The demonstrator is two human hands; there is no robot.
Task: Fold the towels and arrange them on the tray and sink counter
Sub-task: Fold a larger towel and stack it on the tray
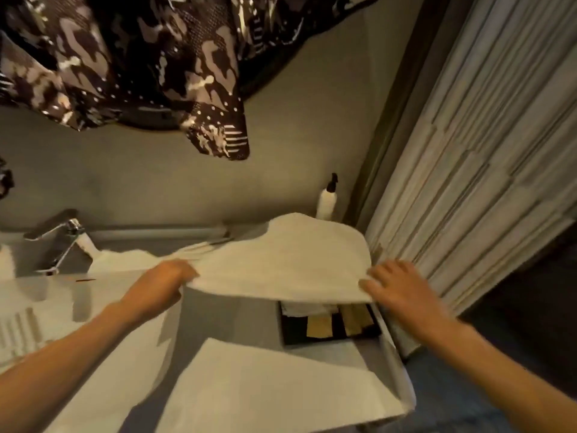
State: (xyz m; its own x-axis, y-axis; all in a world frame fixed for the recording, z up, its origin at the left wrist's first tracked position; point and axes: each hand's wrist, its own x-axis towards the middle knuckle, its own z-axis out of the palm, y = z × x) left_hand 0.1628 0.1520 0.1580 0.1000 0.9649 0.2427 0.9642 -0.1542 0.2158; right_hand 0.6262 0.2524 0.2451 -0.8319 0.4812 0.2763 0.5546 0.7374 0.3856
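White terry towel (281,264) is mid-frame, lifted off the grey sink counter (218,320) and spread between both hands, far edge draped toward the back wall. Left hand (162,282) grips the towel's near-left edge, fingers curled under the cloth. Right hand (402,289) is at the near-right corner; fingers look fairly straight and laid on the edge, motion blur, so I cannot tell whether it actually pinches the cloth. Dark rectangular tray (327,329) with tan items sits just below the towel's near edge, right of centre, partly hidden by it. Second flat white towel (268,389) lies on the counter at bottom centre; more white cloth at lower left. Chrome faucet (62,242) at left, white pump bottle with black top (326,201) at the back wall, patterned dark fabric (125,64) hanging across the upper left. Judgement: step in hand is the first fold of this towel, nothing stacked yet. Next move likely needs both corners held evenly, edges matched, then laid flat clear of the tray contents.
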